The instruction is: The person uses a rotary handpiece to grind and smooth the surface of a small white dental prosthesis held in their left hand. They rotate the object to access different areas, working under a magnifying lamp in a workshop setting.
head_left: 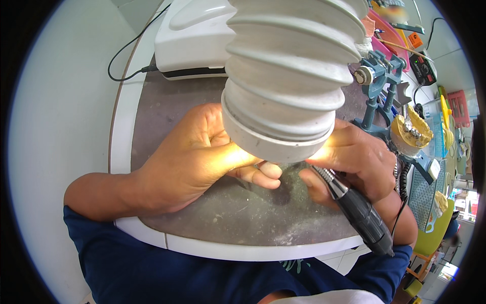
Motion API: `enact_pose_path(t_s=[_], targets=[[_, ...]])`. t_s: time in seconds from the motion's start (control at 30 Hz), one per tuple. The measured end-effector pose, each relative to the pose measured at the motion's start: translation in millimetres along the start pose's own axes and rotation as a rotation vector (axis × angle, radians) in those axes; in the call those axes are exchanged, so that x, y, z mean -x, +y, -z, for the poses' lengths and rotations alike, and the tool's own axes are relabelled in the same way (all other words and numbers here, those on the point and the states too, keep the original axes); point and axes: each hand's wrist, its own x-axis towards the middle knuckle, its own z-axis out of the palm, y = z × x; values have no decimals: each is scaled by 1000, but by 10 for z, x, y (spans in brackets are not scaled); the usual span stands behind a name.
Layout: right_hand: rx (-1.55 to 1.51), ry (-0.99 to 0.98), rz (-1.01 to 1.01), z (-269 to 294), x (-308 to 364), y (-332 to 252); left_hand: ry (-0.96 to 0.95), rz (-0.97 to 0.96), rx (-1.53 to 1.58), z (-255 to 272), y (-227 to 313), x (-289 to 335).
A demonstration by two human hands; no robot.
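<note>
My right hand grips a black and silver rotary handpiece, its silver nose pointing up and left under the hose mouth. The working tip is hidden behind the hose. My left hand comes in from the left with its fingers curled and closed beneath the same hose. Whatever they pinch is covered by the hose rim. A wide white corrugated suction hose hangs over both hands, and bright light falls on the fingers at its mouth. Pale dust lies on the grey worktop below.
At the back left stands a white machine with a black cable. A blue-grey dental articulator and a yellowish plaster dental model with metal teeth are at the right. Behind them sit a pink tray, a small black control box and a blue basket.
</note>
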Motion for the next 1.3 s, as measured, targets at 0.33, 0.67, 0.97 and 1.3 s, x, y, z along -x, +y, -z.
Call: enact_pose_path(t_s=[0.33,0.67,0.97,1.3], targets=[[-14,9,20,-15,56,59,51,14,14,-32,4,11],[-8,-1,19,1,79,69,27,6,70,-3,-11,6],[-33,38,11,-30,66,75,17,-28,100,18,-36,16],[-25,9,20,-2,39,30,-20,14,116,41,-18,2]])
